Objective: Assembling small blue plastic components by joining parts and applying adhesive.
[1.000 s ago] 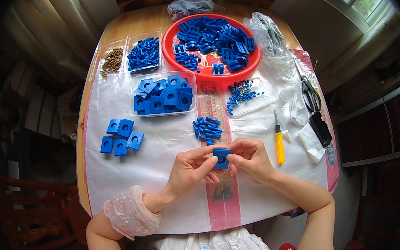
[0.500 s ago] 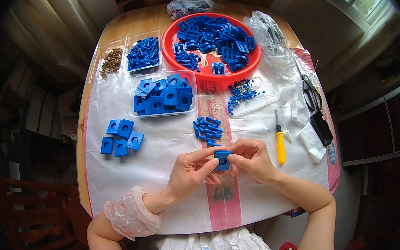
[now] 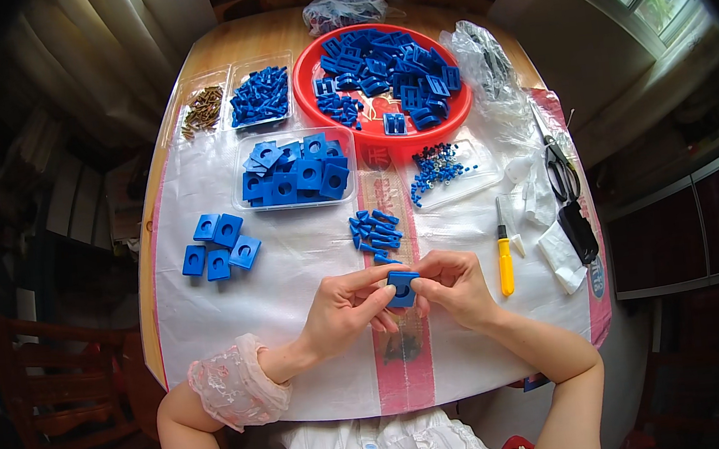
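Gripping a blue square piece [image 3: 404,299] over the surface [image 3: 257,38] toward six o'clock, the left hand [image 3: 344,308] and right hand [image 3: 456,291] pinch its nine- and three-o'clock edges; it seems light, stiff, slightly slick plastic, best held there.

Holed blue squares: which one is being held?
The square held by the left hand and the right hand; others lie in the tub or on the sheet.
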A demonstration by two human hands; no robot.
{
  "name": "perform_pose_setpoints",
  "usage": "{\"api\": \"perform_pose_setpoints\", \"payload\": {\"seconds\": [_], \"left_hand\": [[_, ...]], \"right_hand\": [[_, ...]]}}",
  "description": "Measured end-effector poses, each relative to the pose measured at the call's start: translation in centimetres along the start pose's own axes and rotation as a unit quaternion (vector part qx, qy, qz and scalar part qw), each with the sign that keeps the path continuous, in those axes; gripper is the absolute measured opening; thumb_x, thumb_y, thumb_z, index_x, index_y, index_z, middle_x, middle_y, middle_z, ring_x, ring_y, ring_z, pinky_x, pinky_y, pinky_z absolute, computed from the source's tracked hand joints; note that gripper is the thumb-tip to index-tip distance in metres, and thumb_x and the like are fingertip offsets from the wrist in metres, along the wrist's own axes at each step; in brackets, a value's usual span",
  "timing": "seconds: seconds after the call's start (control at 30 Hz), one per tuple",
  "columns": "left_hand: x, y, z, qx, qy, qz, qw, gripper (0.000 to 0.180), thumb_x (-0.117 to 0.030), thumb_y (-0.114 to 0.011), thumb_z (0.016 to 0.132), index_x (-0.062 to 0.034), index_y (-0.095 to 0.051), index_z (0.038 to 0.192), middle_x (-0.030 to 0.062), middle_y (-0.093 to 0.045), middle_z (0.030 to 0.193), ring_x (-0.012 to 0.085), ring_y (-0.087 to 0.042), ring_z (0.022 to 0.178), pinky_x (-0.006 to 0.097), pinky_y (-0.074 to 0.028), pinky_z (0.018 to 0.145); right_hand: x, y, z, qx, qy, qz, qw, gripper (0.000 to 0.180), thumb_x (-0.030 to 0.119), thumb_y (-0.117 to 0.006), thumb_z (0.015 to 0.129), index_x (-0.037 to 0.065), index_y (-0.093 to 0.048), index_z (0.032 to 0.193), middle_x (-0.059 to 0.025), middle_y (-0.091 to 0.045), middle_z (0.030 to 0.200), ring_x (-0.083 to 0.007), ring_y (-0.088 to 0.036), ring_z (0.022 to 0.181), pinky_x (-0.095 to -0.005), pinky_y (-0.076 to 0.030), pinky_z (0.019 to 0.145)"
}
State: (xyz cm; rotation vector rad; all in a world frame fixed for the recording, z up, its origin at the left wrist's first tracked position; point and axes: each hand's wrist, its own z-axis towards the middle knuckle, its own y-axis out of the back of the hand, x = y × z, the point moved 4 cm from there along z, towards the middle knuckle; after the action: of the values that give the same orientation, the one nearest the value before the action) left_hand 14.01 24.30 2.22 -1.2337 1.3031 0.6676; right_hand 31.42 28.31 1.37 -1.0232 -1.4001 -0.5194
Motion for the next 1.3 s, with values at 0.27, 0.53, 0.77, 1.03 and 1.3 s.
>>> {"api": "perform_pose_setpoints", "payload": {"seconds": [0.27, 0.53, 0.77, 1.03, 1.3], "left_hand": [[-0.11, -0.19, 0.03, -0.003, 0.007, 0.003, 1.0, 0.032, -0.011, -0.054, 0.098, -0.0022, -0.059, 0.128, 0.0097, -0.072, 0.092, 0.0137, -0.07, 0.068, 0.022, -0.056, 0.059], [-0.22, -0.29, 0.0, -0.001, -0.001, 0.023, 1.0, 0.032, -0.011, -0.053, 0.099, -0.0012, -0.057, 0.129, 0.0108, -0.071, 0.095, 0.0147, -0.071, 0.068, 0.023, -0.057, 0.059], [0.07, -0.13, 0.05, -0.01, -0.018, 0.02, 1.0, 0.034, -0.011, -0.052, 0.099, 0.0001, -0.054, 0.132, 0.0124, -0.071, 0.095, 0.0152, -0.071, 0.068, 0.024, -0.058, 0.059], [0.01, -0.01, 0.12, -0.018, -0.013, 0.019, 1.0, 0.035, -0.011, -0.053, 0.099, 0.0008, -0.053, 0.132, 0.0118, -0.07, 0.095, 0.0158, -0.071, 0.068, 0.024, -0.058, 0.059], [-0.04, -0.02, 0.2, -0.015, -0.007, 0.019, 1.0, 0.036, -0.011, -0.053, 0.099, 0.0003, -0.052, 0.133, 0.0125, -0.07, 0.096, 0.0161, -0.071, 0.069, 0.024, -0.058, 0.059]], "right_hand": [[0.04, 0.05, -0.03, -0.005, -0.002, 0.004, 1.0, 0.012, 0.0, -0.065, 0.089, -0.005, -0.065, 0.1, -0.0081, -0.067, 0.082, -0.0095, -0.064, 0.064, -0.0234, -0.054, 0.056], [0.05, 0.02, -0.01, -0.01, 0.0, 0.0, 1.0, 0.011, 0.0, -0.064, 0.09, -0.005, -0.065, 0.1, -0.0073, -0.067, 0.081, -0.0093, -0.064, 0.063, -0.0236, -0.054, 0.055], [0.3, -0.24, 0.07, -0.005, -0.008, 0.007, 1.0, 0.014, -0.001, -0.065, 0.088, -0.004, -0.063, 0.102, -0.0078, -0.068, 0.085, -0.0101, -0.066, 0.07, -0.024, -0.055, 0.06], [0.14, -0.24, 0.18, 0.003, -0.017, -0.022, 1.0, 0.021, -0.001, -0.068, 0.084, -0.002, -0.059, 0.104, -0.0076, -0.067, 0.087, -0.011, -0.067, 0.075, -0.0239, -0.056, 0.064], [0.07, -0.11, 0.17, 0.006, -0.02, -0.01, 1.0, 0.019, -0.002, -0.068, 0.084, -0.002, -0.059, 0.102, -0.007, -0.067, 0.085, -0.0089, -0.065, 0.072, -0.0223, -0.053, 0.06]]}}
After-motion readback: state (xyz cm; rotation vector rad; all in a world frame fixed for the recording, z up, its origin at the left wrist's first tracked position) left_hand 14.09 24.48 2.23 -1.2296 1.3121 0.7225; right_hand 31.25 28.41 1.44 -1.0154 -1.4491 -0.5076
